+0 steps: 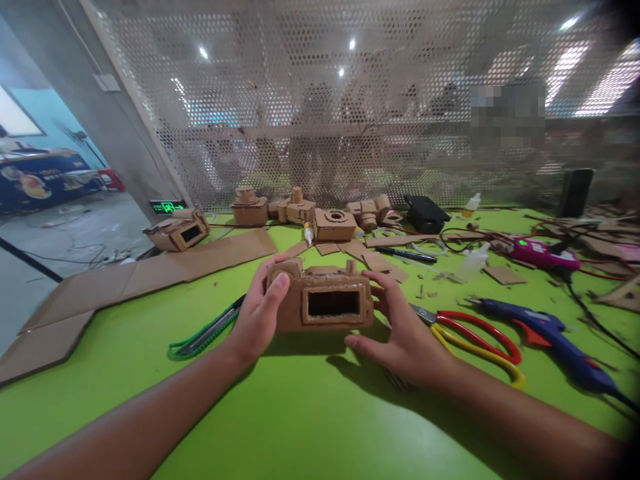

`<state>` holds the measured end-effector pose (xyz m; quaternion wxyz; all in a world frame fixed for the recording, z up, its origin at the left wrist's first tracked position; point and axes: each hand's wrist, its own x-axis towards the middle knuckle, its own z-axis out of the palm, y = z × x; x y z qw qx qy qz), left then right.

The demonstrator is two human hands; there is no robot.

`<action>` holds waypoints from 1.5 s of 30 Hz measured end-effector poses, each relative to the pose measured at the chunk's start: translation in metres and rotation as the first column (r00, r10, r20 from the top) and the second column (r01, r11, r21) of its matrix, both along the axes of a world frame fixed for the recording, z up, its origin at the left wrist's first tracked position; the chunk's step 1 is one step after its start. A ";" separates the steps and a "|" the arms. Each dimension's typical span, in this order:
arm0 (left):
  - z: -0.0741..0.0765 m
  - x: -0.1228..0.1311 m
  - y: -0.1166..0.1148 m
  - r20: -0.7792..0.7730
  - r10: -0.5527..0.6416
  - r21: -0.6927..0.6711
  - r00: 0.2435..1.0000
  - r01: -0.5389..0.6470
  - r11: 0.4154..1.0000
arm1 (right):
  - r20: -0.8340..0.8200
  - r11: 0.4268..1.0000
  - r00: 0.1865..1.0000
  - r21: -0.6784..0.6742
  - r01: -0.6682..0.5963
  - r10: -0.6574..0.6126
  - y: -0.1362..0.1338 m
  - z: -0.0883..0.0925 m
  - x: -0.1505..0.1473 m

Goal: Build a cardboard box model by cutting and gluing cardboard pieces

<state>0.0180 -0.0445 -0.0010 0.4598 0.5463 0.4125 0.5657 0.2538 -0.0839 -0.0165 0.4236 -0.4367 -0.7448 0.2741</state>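
Note:
A small cardboard camera model [325, 300] is up in front of me, its framed rectangular opening facing me. My left hand [263, 307] is closed round its left end, thumb on the near face and fingers behind. At the right end, my right hand [400, 327] has thumb and fingers spread apart. Its fingertips are at the model's right edge; whether they press on it I cannot tell. A green utility knife [207, 331] lies beside my left wrist. Scissors with red and yellow handles [475, 337] lie just past my right hand.
A blue glue gun [550, 333] lies at the right, its cord off the edge. Along the back stand several cardboard models [335, 225], a black box [426, 213] and a purple power strip [545, 253]. Long cardboard strips [145, 272] line the left edge.

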 end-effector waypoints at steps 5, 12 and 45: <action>-0.001 0.001 0.000 -0.038 -0.001 0.016 0.999 0.002 1.000 | -0.099 0.996 0.994 -0.075 -0.054 0.046 0.003 -0.002 0.001; -0.005 0.000 0.003 -0.005 -0.025 -0.051 1.000 0.025 0.998 | -0.064 0.999 0.997 -0.031 -0.032 0.030 0.004 -0.001 0.006; -0.009 -0.008 0.004 0.142 -0.236 -0.061 0.961 0.247 0.967 | -0.405 0.939 0.911 -0.276 -0.206 0.080 0.003 -0.002 0.008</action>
